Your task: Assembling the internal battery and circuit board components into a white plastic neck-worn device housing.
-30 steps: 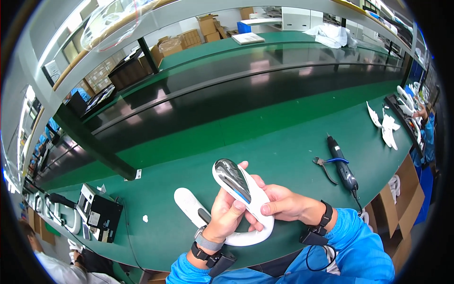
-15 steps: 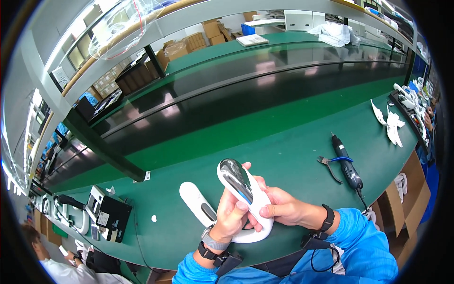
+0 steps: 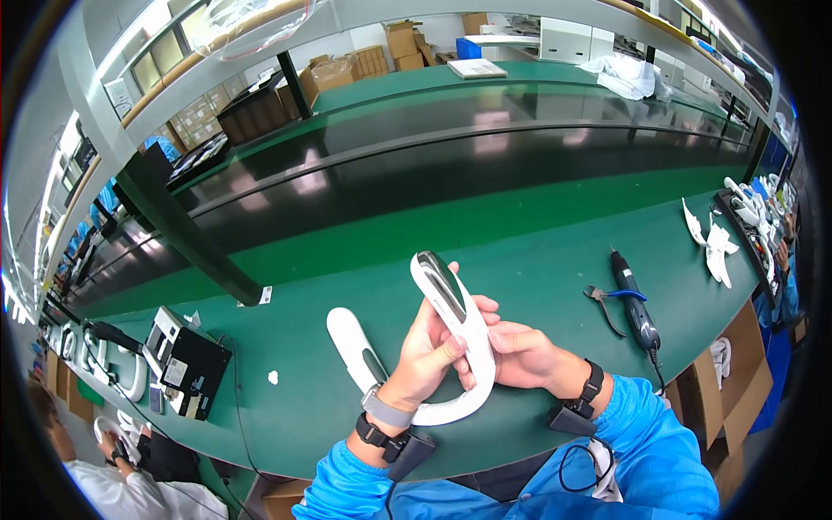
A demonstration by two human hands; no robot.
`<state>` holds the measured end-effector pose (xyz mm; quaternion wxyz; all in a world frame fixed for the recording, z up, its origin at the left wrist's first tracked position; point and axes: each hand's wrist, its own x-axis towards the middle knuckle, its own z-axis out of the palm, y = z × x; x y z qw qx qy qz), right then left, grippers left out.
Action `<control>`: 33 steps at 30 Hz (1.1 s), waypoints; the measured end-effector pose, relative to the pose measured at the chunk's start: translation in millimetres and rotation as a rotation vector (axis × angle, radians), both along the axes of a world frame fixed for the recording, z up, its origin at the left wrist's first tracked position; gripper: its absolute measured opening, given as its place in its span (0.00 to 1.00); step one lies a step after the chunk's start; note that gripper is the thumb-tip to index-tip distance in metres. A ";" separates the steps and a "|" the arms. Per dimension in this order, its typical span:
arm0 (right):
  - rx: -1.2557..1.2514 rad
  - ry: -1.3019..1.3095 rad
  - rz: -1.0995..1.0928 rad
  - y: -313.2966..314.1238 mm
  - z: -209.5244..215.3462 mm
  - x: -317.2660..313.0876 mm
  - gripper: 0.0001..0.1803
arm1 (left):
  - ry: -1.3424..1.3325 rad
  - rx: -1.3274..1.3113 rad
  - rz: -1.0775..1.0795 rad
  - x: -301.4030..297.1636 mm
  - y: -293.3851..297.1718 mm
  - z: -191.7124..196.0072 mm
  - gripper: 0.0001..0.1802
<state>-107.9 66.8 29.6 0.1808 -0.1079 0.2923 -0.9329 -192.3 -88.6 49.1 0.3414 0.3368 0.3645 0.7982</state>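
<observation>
A white U-shaped neck massager (image 3: pixel 479 355) is held up over the green bench, one arm raised with a shiny, dark, mirror-like oval plate (image 3: pixel 444 290) on its face. Its other arm (image 3: pixel 348 340) points to the far left and carries a dark oval too. My left hand (image 3: pixel 425 351) is closed round the raised arm, thumb on the near face and fingers partly hidden behind. At the right edge of that arm, my right hand (image 3: pixel 524 351) grips with the thumb alongside; some of its fingers are hidden.
Right of my hands lie blue-handled cutters (image 3: pixel 620 295) and a dark electric screwdriver (image 3: pixel 635 303). White shell pieces (image 3: pixel 716 247) sit farther right, by a tray of parts (image 3: pixel 752 217). A black box device (image 3: pixel 192 368) stands left, near a small white scrap (image 3: pixel 273 378). A dark conveyor (image 3: pixel 416 160) runs behind.
The raised arm of the massager has turned, so its shiny plate shows narrower. My right thumb has moved from the white face to the edge. The view has shifted slightly.
</observation>
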 end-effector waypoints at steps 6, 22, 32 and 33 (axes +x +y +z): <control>-0.043 0.010 0.038 -5.4 -2.5 1.8 0.29 | -0.041 -0.013 -0.009 0.7 0.5 3.9 0.56; -0.010 -0.034 -0.052 -5.8 -5.7 2.2 0.25 | -0.028 -0.070 0.109 10.9 4.2 1.2 0.49; 0.194 0.035 -0.157 -17.7 10.0 15.5 0.27 | 0.390 -0.158 0.324 23.0 4.1 -10.8 0.31; 0.187 0.037 -0.181 -18.9 10.4 17.2 0.27 | 0.442 -0.141 0.333 22.7 5.9 -12.0 0.31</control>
